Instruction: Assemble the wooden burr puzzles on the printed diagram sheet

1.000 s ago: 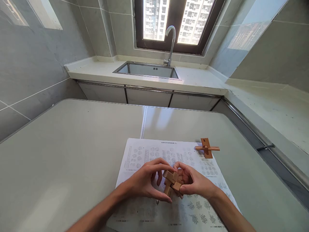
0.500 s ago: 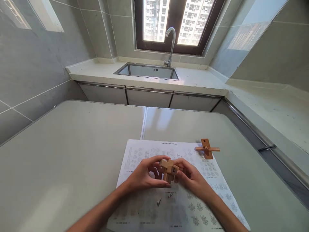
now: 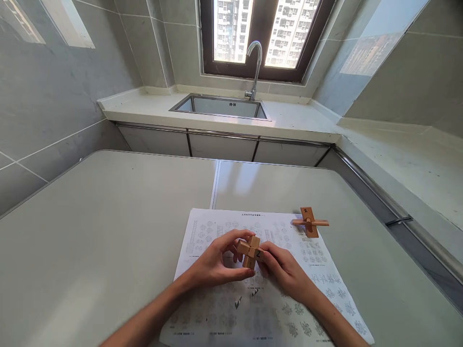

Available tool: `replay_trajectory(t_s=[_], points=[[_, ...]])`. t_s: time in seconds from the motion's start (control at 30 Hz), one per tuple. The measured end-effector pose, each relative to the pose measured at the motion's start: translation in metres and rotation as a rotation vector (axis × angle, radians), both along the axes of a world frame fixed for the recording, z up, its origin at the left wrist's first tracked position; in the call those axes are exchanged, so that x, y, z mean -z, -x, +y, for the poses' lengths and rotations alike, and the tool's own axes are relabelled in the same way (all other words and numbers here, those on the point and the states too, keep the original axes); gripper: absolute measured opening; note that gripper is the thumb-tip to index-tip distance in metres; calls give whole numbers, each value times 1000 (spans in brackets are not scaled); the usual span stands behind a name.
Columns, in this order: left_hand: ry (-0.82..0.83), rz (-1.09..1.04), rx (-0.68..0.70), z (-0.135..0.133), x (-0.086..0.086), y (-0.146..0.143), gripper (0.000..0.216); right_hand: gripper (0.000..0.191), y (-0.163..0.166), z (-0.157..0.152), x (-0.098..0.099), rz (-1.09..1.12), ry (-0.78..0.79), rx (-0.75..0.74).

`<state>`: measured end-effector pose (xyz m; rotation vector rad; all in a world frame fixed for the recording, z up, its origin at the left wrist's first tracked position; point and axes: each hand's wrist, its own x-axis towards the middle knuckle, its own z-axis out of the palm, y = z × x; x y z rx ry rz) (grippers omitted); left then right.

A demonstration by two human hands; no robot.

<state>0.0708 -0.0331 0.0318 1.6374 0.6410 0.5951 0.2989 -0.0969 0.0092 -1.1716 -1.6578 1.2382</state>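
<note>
While the left hand (image 3: 217, 262) and right hand (image 3: 284, 267) both pinch the small interlocked tan wooden block puzzle (image 3: 249, 250) above the printed white instruction sheet (image 3: 217, 231), firm, even pressure should keep its pieces aligned.

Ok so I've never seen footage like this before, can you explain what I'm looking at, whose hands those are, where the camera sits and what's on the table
There is no machine here. The camera is worn on a person's head and looks forward and down, so the two bare arms reaching in from the bottom are that person's own. The left hand and right hand together hold a small wooden interlocking puzzle just above a printed instruction sheet, which lies on a pale grey table. At the sheet's far right corner sits a second wooden puzzle, cross-shaped and marked with a 2. Behind the table are a counter with a steel sink, a curved tap and a window facing apartment blocks.
</note>
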Motion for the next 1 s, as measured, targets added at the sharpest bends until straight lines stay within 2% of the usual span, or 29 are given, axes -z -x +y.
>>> replay_trajectory(t_s=[0.2,0.27,0.37,0.47,0.53,0.6,0.77,0.93,1.0], points=[[-200,4,46,0,-9,2,57,46,-1,-1,-3,46,42,-22],[-224,3,50,0,-8,1,58,46,0,-1,-3,69,63,-3],[-195,15,-20,-1,-2,0,70,47,1,1,-3,150,114,51],[-127,-1,-81,-1,5,-1,77,47,-1,5,0,388,286,150],[-108,-14,-86,-1,8,-2,69,44,-6,10,4,614,453,229],[-106,-9,-88,0,9,-2,60,32,-13,15,9,820,555,333],[-56,18,-98,0,10,-2,50,20,-27,24,17,1238,627,381],[-40,26,-105,-1,8,-3,45,6,-32,27,16,1424,642,425],[-39,30,-106,-1,6,-3,43,9,-31,28,14,1440,632,436]])
